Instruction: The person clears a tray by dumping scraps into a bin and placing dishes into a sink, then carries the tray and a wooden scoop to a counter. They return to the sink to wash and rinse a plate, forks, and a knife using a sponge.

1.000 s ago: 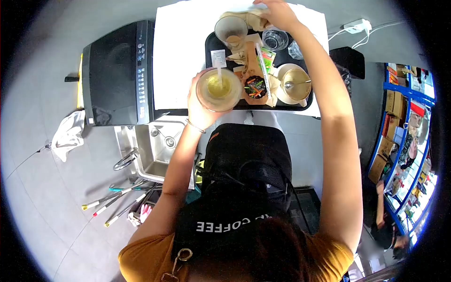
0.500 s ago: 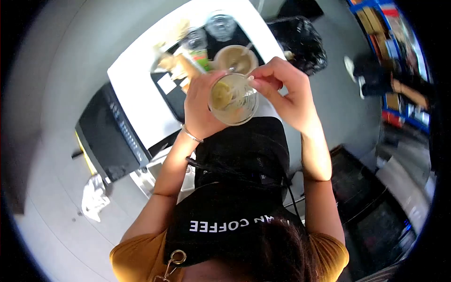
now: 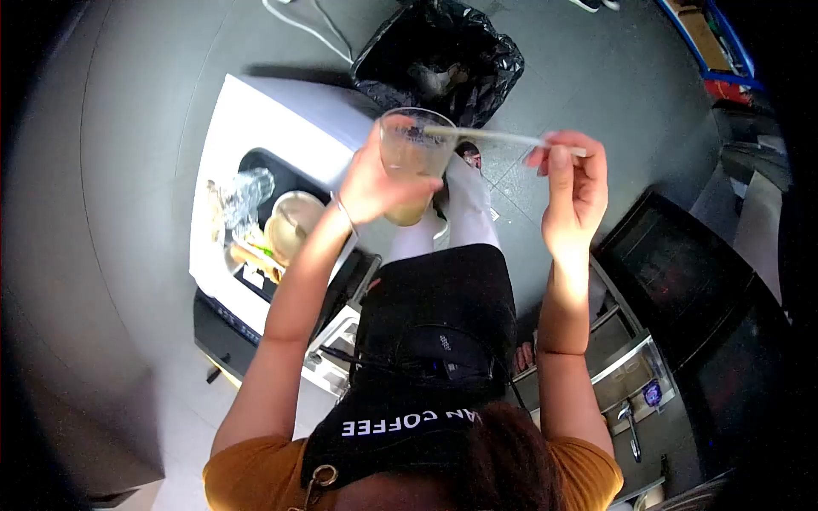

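Observation:
A clear plastic cup (image 3: 416, 157) with pale contents low inside is wrapped by the fingers of my left hand (image 3: 372, 183). My right hand (image 3: 573, 183) is to the right of the cup, its thumb and fingers pinching one end of a long pale straw (image 3: 507, 138). The straw lies nearly level, its other end at the cup's upper part. Just beyond the cup is a bin lined with a black bag (image 3: 439, 64), with some pale waste inside.
To the left stands a white table (image 3: 290, 115) with a dark tray (image 3: 264, 162), a round container (image 3: 294, 226) and crumpled clear plastic (image 3: 247, 192). An open drawer (image 3: 626, 375) with a tool is at lower right. Blue shelving is at upper right.
The view has turned away from the table toward the bin. My right hand has moved right, away from the cup, and the straw now shows stretched out sideways from it.

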The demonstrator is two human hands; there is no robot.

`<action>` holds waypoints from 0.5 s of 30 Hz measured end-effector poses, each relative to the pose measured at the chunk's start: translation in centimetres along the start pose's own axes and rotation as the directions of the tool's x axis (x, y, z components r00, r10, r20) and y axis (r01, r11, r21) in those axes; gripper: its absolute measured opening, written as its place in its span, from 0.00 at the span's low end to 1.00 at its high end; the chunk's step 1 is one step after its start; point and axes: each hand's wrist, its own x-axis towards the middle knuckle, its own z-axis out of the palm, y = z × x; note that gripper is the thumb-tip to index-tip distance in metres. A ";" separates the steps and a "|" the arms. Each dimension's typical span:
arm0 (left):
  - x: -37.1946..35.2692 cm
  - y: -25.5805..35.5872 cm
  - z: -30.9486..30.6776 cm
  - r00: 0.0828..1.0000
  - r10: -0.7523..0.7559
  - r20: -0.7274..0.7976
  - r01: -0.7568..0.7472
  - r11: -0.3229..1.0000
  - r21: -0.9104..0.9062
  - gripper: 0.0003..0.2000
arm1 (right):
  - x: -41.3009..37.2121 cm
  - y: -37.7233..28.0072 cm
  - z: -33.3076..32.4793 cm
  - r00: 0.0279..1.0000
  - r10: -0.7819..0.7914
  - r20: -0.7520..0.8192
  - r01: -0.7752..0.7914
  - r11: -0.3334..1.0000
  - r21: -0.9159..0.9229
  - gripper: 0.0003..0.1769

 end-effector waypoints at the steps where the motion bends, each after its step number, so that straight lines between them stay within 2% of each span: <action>1: 3.1 -1.7 0.1 1.000 -0.022 0.022 0.024 0.994 -0.108 0.39 | 1.7 1.6 -0.6 0.999 0.008 -0.051 -0.007 1.000 0.011 0.08; 3: 8.4 -3.5 -0.2 0.984 -0.156 0.086 0.171 0.961 -0.217 0.37 | 5.3 5.1 -1.3 0.991 0.018 -0.136 -0.013 0.999 0.033 0.09; 5: 12.5 -2.4 -0.8 0.922 -0.347 0.172 0.374 0.912 -0.170 0.36 | 8.7 9.1 -1.3 0.978 0.021 -0.207 -0.010 0.998 0.055 0.09; 7: 16.4 -3.2 -1.2 0.837 -0.510 0.199 0.542 0.820 -0.181 0.33 | 11.5 13.8 -1.0 0.960 -0.007 -0.279 -0.006 0.999 -0.047 0.09; 8: 18.9 -4.9 -1.5 0.818 -0.469 0.333 0.545 0.818 -0.185 0.29 | 12.7 16.1 -0.8 0.959 0.001 -0.285 -0.033 0.994 -0.108 0.09; 9: 21.1 -6.8 -1.7 0.784 -0.529 0.324 0.595 0.790 -0.151 0.28 | 13.7 18.4 -0.4 0.957 0.008 -0.290 -0.060 0.984 -0.169 0.09; 11: 24.3 -10.5 -1.6 0.698 -0.648 0.306 0.697 0.713 -0.081 0.26 | 14.5 23.2 0.5 0.955 0.051 -0.292 -0.100 0.983 -0.156 0.09; 12: 25.4 -11.1 -1.2 0.712 -0.644 0.280 0.682 0.730 -0.056 0.26 | 14.8 24.8 0.8 0.959 0.058 -0.279 -0.109 0.980 -0.169 0.09; 15: 27.0 -12.7 -0.9 0.662 -0.696 0.279 0.733 0.678 -0.047 0.26 | 15.0 28.5 1.4 0.958 0.127 -0.257 -0.178 0.966 -0.187 0.09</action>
